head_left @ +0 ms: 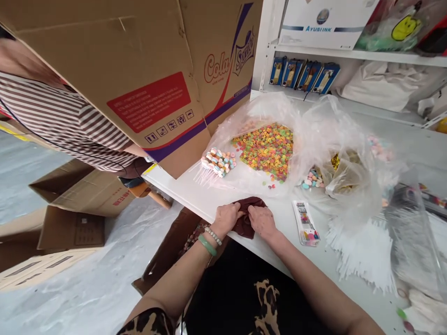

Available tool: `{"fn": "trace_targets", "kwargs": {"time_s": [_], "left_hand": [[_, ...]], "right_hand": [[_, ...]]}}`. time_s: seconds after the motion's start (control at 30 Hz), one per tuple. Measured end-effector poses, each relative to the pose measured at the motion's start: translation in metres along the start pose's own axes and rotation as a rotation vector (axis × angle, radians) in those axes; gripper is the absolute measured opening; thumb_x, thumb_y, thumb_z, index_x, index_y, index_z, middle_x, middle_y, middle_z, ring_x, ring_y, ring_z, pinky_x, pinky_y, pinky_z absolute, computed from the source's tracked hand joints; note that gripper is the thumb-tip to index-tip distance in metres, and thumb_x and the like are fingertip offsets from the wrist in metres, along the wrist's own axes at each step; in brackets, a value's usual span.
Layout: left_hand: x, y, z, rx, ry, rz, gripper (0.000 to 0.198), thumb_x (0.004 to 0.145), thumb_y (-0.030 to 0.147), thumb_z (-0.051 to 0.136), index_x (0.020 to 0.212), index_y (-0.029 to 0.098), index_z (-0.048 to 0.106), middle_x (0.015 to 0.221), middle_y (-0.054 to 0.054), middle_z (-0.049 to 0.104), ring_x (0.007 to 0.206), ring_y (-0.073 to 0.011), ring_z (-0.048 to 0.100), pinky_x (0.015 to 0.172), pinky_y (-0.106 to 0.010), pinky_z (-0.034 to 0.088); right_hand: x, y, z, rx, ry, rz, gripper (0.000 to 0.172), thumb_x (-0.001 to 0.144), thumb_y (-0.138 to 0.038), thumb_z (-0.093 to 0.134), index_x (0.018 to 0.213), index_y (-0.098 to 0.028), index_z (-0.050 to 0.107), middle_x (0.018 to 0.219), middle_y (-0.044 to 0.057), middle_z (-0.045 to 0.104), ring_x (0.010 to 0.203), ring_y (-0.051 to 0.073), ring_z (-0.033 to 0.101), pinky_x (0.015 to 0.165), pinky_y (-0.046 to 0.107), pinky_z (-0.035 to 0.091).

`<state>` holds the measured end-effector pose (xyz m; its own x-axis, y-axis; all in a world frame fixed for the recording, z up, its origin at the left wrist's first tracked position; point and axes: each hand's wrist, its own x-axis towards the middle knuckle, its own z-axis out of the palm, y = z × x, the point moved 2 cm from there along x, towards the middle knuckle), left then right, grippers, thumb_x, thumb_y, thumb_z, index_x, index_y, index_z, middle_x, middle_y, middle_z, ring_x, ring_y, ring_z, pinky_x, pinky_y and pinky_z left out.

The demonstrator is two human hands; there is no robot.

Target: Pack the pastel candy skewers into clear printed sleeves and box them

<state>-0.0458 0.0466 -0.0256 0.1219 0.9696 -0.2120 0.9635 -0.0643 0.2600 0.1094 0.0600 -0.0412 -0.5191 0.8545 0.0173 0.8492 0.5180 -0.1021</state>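
Note:
A dark maroon piece of cloth or soft pouch (248,229) lies bunched at the table's front edge; its exact kind I cannot make out. My left hand (227,217), with a bead bracelet and a green bangle at the wrist, is closed on its left side. Pinching its right side is my right hand (261,220). Beyond my hands lies a bundle of candy skewers (219,163) with white sticks. A clear bag of colourful ring-shaped pieces (267,151) spreads behind them. To the right of my right hand rests a stack of printed labels (306,224).
A large cardboard box (150,60) stands at the table's left, with a person in a striped shirt (59,121) behind it. Many white sticks (363,251) and another plastic bag (344,172) lie to the right. Open boxes (77,200) sit on the floor; shelves (356,55) stand behind.

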Motion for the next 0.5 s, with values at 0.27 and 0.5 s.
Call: {"fn": "trace_targets", "kwargs": {"time_s": [0.27, 0.5], "left_hand": [[-0.027, -0.038, 0.007, -0.249, 0.135, 0.436, 0.035, 0.097, 0.017, 0.029, 0.106, 0.019, 0.063, 0.087, -0.006, 0.061, 0.077, -0.0163, 0.056, 0.074, -0.029, 0.045], [0.01, -0.06, -0.047, 0.144, 0.374, -0.259, 0.042, 0.095, 0.021, 0.032, 0.128, 0.018, 0.057, 0.102, -0.017, 0.06, 0.098, -0.03, 0.054, 0.084, -0.043, 0.039]], "right_hand": [[-0.031, 0.009, -0.002, 0.027, 0.153, -0.243, 0.022, 0.089, -0.007, 0.045, 0.096, -0.017, 0.063, 0.083, 0.007, 0.062, 0.08, 0.02, 0.051, 0.078, 0.035, 0.034], [-0.041, 0.017, -0.011, 0.394, 0.237, 0.067, 0.041, 0.09, -0.008, 0.036, 0.122, -0.019, 0.058, 0.116, 0.011, 0.062, 0.103, 0.021, 0.058, 0.087, 0.035, 0.047]]}}
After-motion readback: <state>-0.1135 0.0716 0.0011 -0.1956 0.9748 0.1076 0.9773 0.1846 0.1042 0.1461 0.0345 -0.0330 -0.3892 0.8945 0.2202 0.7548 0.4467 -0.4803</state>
